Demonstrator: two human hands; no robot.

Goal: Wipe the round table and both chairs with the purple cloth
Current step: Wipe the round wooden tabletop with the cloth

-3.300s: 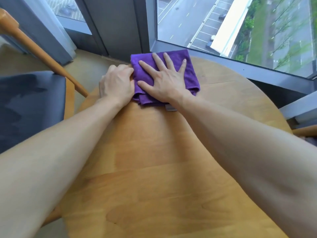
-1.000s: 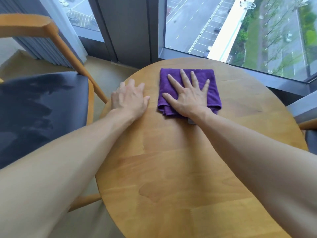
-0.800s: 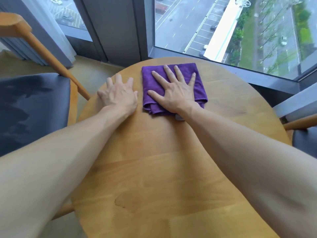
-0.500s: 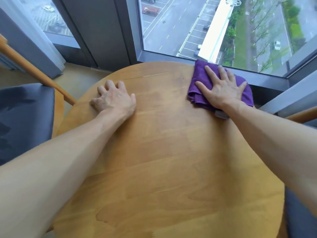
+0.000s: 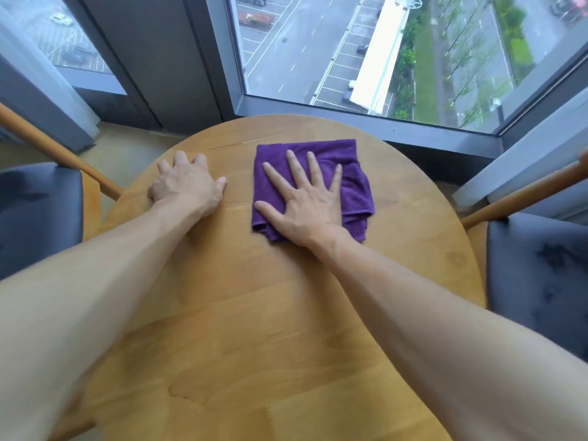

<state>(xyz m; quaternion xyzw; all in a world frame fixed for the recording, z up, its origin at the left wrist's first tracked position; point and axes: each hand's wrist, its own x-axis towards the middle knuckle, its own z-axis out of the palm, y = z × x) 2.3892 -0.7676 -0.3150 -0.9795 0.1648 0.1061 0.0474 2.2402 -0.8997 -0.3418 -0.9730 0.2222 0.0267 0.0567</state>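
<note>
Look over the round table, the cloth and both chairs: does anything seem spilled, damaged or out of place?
Nothing stands out. The purple cloth lies folded and flat under the right hand, the left hand rests on the round table, and a chair sits at either side. The table shows only wood grain and faint sheen.

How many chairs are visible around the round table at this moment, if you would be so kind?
2. One chair stands at the table's left edge, the other chair at its right edge. Both are cut off by the frame; any behind the camera would be hidden.
</note>
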